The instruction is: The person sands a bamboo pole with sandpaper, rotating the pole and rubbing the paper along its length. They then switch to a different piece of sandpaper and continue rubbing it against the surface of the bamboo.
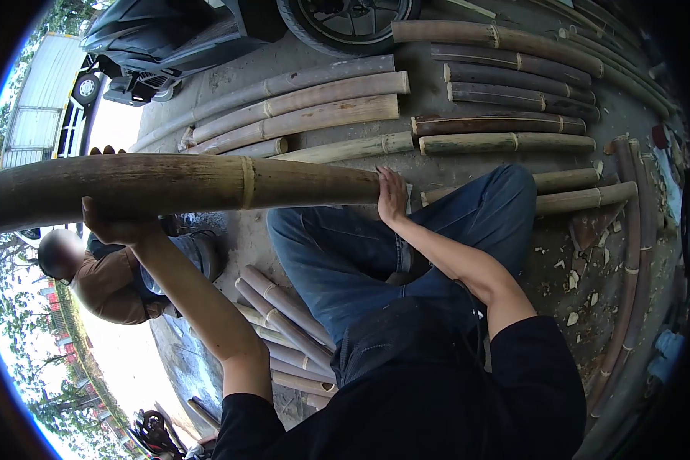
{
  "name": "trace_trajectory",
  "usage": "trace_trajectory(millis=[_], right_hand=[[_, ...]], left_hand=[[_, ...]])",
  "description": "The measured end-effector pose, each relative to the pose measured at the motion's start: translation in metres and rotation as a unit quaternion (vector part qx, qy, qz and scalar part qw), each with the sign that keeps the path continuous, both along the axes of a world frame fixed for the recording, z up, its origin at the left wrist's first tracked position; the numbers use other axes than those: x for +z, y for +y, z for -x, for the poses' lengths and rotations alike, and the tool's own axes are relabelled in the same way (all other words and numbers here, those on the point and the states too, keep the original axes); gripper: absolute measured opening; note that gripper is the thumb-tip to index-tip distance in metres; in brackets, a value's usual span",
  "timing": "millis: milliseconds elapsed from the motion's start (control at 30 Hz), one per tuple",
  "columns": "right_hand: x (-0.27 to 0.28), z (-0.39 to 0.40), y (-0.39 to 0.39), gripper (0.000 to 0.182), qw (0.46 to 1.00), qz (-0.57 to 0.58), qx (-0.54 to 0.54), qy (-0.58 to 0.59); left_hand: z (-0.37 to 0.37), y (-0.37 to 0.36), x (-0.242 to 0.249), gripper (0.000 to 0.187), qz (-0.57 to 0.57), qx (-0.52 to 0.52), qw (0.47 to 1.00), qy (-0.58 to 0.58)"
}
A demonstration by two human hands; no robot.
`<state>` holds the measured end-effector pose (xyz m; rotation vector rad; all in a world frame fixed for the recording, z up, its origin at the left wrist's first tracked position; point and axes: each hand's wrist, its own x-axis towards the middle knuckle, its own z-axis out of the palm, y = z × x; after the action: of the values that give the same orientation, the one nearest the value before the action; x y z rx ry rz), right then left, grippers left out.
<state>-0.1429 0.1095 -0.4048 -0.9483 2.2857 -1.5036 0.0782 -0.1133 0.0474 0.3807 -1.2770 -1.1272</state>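
Note:
A thick bamboo pole (176, 184) is held up across the left half of the view, above the ground. My left hand (115, 226) grips it from the near side, with fingertips showing over its far edge and the thumb on the near face. At the pole's right end, my right hand (392, 195) rests against the cut end, its fingers close together and pointing away from me. A pale node ring (248, 182) circles the pole between the two hands.
Bamboo pieces (506, 143) lie in rows ahead, and more (287, 322) are piled left of my legs. A motorcycle wheel (349, 19) stands beyond. Another person (119, 284) crouches at the left. Long poles (632, 253) and wood chips (573, 318) lie at the right.

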Motion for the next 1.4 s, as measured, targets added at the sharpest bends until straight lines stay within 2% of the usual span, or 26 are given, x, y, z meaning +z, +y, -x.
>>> trace_trajectory(millis=[33,100,167,200,267,300,367,433,500,533,600,667,733,800,900,1000,1100,1167,1200,1267,1333,1400], right_hand=[[0.036,-0.01,-0.009,0.047,0.998,0.05,0.022,0.006],[0.163,-0.023,-0.026,0.044,0.984,0.158,0.084,0.016],[0.257,-0.037,-0.053,0.044,0.952,0.268,0.138,0.048],[0.29,-0.045,-0.067,0.048,0.946,0.289,0.124,0.076],[0.335,-0.051,-0.084,0.053,0.929,0.323,0.125,0.132],[0.335,-0.047,-0.085,0.053,0.929,0.324,0.119,0.135],[0.327,-0.045,-0.084,0.058,0.908,0.336,0.122,0.218],[0.284,-0.042,-0.071,0.063,0.927,0.288,0.125,0.207],[0.224,-0.037,-0.052,0.069,0.947,0.236,0.122,0.18],[0.199,-0.035,-0.043,0.071,0.956,0.21,0.111,0.172],[0.192,-0.037,-0.04,0.073,0.965,0.183,0.099,0.161],[0.226,-0.042,-0.046,0.073,0.967,0.178,0.108,0.149],[0.276,-0.048,-0.07,0.072,0.945,0.26,0.124,0.153],[0.321,-0.053,-0.08,0.072,0.939,0.28,0.103,0.172],[0.319,-0.047,-0.082,0.075,0.925,0.302,0.112,0.201],[0.265,-0.044,-0.058,0.082,0.934,0.278,0.116,0.191],[0.163,-0.029,-0.023,0.095,0.956,0.227,0.099,0.159],[0.08,0.0,0.006,0.073,0.968,0.173,0.133,0.122],[0.057,0.015,0.017,0.067,0.973,0.144,0.152,0.099],[0.052,0.027,0.021,0.064,0.976,0.135,0.161,0.06],[0.06,0.039,0.013,0.061,0.97,0.125,0.208,-0.019],[0.127,0.046,-0.015,0.056,0.938,0.084,0.308,-0.131]], left_hand=[[0.003,0.003,0.0,0.08,0.01,-0.024,1.0,0.006],[0.015,0.008,0.008,0.08,0.005,-0.022,1.0,-0.019],[0.037,0.016,0.016,0.078,-0.015,-0.014,0.999,-0.032],[0.046,0.02,0.02,0.078,-0.016,-0.019,0.999,-0.036],[0.065,0.024,0.027,0.073,-0.025,0.053,0.997,-0.057],[0.07,0.028,0.029,0.067,-0.031,0.066,0.996,-0.054],[0.069,0.026,0.028,0.066,-0.04,0.06,0.996,-0.05],[0.067,0.022,0.027,0.065,-0.047,0.06,0.996,-0.041],[0.066,0.018,0.027,0.065,-0.037,0.171,0.981,-0.087],[0.067,0.019,0.029,0.065,-0.034,0.174,0.981,-0.086],[0.072,0.024,0.028,0.064,-0.017,0.207,0.974,-0.085],[0.086,0.032,0.03,0.064,-0.02,0.216,0.973,-0.081],[0.097,0.039,0.034,0.064,-0.028,0.225,0.971,-0.078],[0.105,0.042,0.038,0.065,-0.015,0.213,0.974,-0.08],[0.107,0.043,0.04,0.061,-0.005,0.202,0.976,-0.085],[0.097,0.044,0.038,0.057,-0.021,0.178,0.981,-0.074],[0.082,0.037,0.033,0.054,-0.034,0.153,0.986,-0.06],[0.071,0.033,0.028,0.06,-0.041,0.135,0.988,-0.055],[0.067,0.034,0.027,0.06,-0.038,0.134,0.989,-0.052],[0.061,0.037,0.026,0.065,-0.058,0.058,0.996,-0.041],[0.056,0.032,0.024,0.068,-0.053,0.035,0.997,-0.032],[0.057,0.032,0.023,0.071,-0.046,0.013,0.999,-0.024]])
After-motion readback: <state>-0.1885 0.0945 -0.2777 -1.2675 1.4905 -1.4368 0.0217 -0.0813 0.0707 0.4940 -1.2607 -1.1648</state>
